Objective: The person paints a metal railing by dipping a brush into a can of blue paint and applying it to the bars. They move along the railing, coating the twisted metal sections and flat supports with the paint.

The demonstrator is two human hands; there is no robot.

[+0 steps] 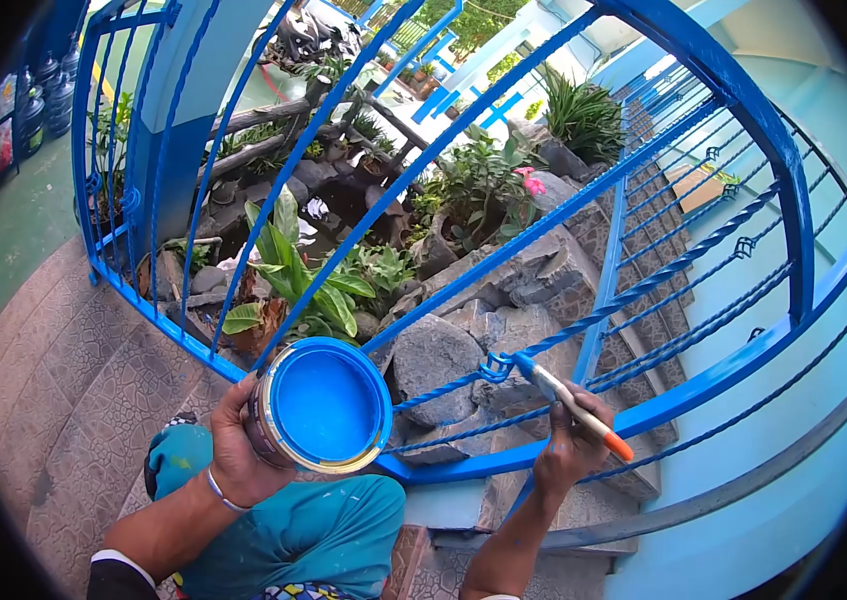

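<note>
My left hand (243, 455) is wrapped round the side of an open paint can (327, 404) full of blue paint, its mouth tilted toward me. In my right hand (571, 445) is a paintbrush (573, 400) with a pale handle and an orange end. Its blue-coated bristles touch or lie right beside the small twisted cage ornament (496, 367) on a metal railing bar. That bar belongs to a blue railing (543, 455) with twisted rods, which spans the view in front of me.
Behind the railing are grey rocks (438, 360), leafy plants (313, 275) and pink flowers (533, 183). Patterned tiled steps (93, 400) curve round at the left. A blue column (163, 150) stands beyond, and water jugs (33, 115) are at the far left.
</note>
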